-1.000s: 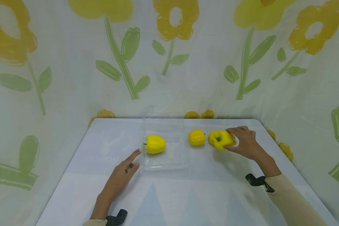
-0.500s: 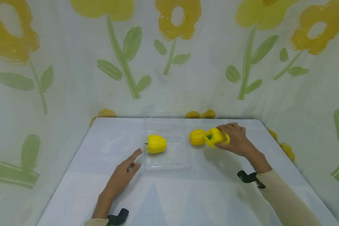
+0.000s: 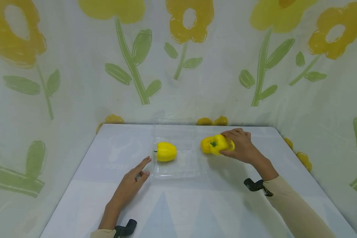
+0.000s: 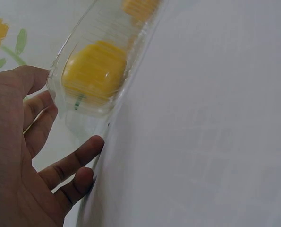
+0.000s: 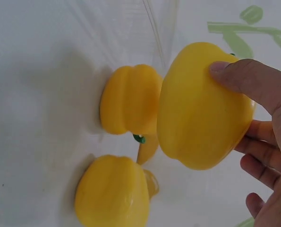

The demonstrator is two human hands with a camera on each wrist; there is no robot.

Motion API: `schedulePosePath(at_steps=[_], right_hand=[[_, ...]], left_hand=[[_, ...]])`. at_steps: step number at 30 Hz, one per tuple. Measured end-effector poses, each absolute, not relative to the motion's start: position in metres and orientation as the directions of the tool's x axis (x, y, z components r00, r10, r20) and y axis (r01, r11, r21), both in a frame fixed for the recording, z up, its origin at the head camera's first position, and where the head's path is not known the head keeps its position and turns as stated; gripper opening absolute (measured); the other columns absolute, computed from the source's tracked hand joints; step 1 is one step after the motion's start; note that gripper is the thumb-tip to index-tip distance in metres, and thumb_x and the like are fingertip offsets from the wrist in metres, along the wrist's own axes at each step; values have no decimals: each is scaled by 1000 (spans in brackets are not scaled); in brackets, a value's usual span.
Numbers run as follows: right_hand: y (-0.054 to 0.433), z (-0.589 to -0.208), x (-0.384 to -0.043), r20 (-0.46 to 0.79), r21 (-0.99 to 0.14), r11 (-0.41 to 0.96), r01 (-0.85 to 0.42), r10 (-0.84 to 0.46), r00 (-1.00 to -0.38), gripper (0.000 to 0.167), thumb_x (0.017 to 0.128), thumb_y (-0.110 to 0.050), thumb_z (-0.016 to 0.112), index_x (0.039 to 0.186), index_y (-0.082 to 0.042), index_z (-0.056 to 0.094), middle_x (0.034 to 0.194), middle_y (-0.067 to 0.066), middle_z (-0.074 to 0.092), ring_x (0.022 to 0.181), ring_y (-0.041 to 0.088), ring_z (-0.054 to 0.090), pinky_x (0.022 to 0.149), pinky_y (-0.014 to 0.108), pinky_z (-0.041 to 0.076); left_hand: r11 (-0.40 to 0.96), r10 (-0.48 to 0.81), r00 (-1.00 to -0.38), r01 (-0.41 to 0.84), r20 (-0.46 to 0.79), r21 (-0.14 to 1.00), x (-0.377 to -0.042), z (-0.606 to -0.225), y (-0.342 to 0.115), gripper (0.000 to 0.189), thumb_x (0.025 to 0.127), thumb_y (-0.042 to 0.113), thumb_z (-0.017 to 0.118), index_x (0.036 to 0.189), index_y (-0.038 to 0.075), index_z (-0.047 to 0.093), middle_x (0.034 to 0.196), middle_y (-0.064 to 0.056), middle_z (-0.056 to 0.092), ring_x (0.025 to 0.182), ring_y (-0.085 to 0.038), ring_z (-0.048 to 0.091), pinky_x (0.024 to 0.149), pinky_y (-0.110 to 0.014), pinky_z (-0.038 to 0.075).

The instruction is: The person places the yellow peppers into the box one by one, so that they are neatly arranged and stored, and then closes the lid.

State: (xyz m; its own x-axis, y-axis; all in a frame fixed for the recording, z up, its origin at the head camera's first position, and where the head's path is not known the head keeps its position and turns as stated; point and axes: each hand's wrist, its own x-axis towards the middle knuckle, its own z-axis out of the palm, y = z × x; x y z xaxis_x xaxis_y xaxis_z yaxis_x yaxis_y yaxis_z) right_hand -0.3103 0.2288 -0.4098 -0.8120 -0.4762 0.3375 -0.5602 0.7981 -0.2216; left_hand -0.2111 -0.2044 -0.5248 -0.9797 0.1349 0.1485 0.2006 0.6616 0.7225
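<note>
My right hand (image 3: 239, 145) grips a yellow bell pepper (image 5: 201, 109) between thumb and fingers, raised above the table at the right back. In the head view this pepper overlaps a second, deeper yellow bell pepper (image 3: 206, 145) lying to its left. Another yellow bell pepper (image 5: 114, 191) shows low in the right wrist view; the right hand and held pepper mostly hide it in the head view. A further yellow pepper (image 3: 166, 152) lies on its side in the left half of a clear plastic container (image 3: 184, 172). My left hand (image 3: 129, 181), fingers extended, touches the container's left edge.
The container's clear lid (image 3: 175, 130) stands raised at the back, near the rear edge of the white table (image 3: 178, 211). A flower-printed cloth (image 3: 214, 86) hangs behind and around the table.
My right hand has carried the gripped pepper leftward, so it now overlaps the deeper yellow pepper in the head view. The left hand stays at the container's edge.
</note>
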Motion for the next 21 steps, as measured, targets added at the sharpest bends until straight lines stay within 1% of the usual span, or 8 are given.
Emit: schedulePosePath(at_steps=[8, 15, 21], right_hand=[[213, -405, -312, 339, -224, 779, -586, -501, -796, 67, 74, -31, 91, 129, -5, 64, 127, 14, 63, 119, 32, 43, 88, 54, 25], [200, -405, -314, 341, -229, 765, -602, -517, -786, 66, 74, -33, 90, 129, -4, 64, 127, 14, 63, 118, 30, 44, 91, 55, 25], [190, -407, -316, 340, -218, 761, -611, -528, -778, 68, 73, -35, 90, 129, -5, 65, 127, 13, 63, 119, 30, 44, 93, 56, 25]], left_hand=[[661, 136, -977, 214, 166, 720, -212, -526, -204, 52, 103, 39, 56, 153, 37, 41, 156, 20, 36, 92, -11, 52, 71, -30, 45], [653, 133, -979, 204, 154, 729, -211, -526, -205, 52, 103, 42, 54, 153, 39, 40, 155, 24, 35, 94, -11, 53, 73, -33, 45], [652, 132, -979, 203, 154, 731, -211, -526, -205, 53, 103, 41, 55, 153, 38, 40, 155, 21, 36, 94, -12, 53, 74, -33, 45]])
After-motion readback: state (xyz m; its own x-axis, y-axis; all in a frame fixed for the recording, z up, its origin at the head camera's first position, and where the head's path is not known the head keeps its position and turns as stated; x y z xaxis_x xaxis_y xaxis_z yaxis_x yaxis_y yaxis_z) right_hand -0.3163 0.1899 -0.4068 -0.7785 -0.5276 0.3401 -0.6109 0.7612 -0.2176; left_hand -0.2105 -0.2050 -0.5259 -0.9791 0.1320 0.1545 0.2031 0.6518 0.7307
